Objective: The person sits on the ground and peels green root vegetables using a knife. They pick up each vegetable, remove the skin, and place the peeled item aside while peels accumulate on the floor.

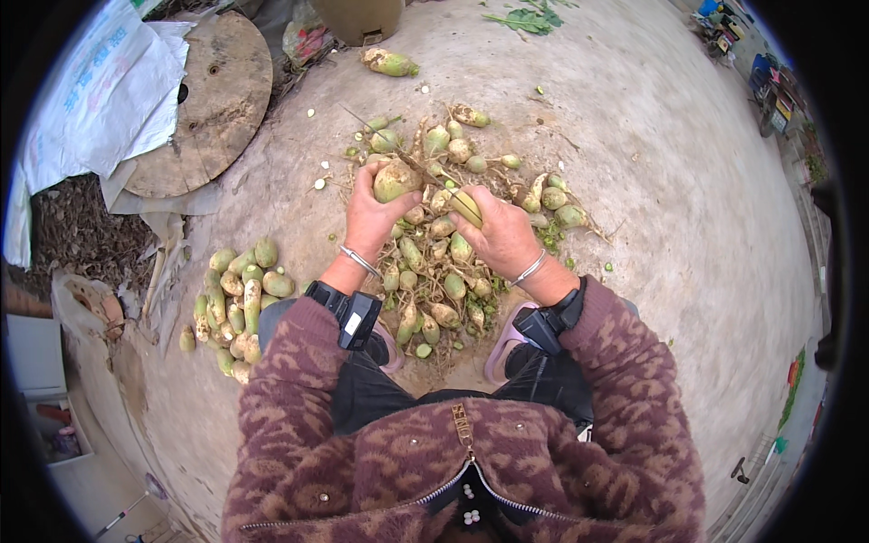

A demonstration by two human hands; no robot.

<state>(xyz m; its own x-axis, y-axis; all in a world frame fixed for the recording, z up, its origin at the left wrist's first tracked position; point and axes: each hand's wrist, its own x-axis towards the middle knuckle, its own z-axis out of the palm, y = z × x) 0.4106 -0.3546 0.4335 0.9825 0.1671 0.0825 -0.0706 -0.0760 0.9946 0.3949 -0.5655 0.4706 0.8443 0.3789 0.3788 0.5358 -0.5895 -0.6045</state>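
Between my feet lies a loose heap of green-and-pale radishes (408,252) with roots and bits of leaf. My left hand (370,218) grips a round, pale green radish (396,177) above the heap. My right hand (498,233) is closed on the yellow handle of a knife (466,208), whose long dark blade crosses the radish's right side and points up and left. Small cut slices lie scattered around the heap.
A pile of radishes (240,303) lies left of my feet. Behind it are a wooden disc (231,122), white sacks (100,90) and dry debris. A large pot (358,14), a lone radish (389,62) and leaves (529,20) are at the top; vehicles (777,95) stand at upper right.
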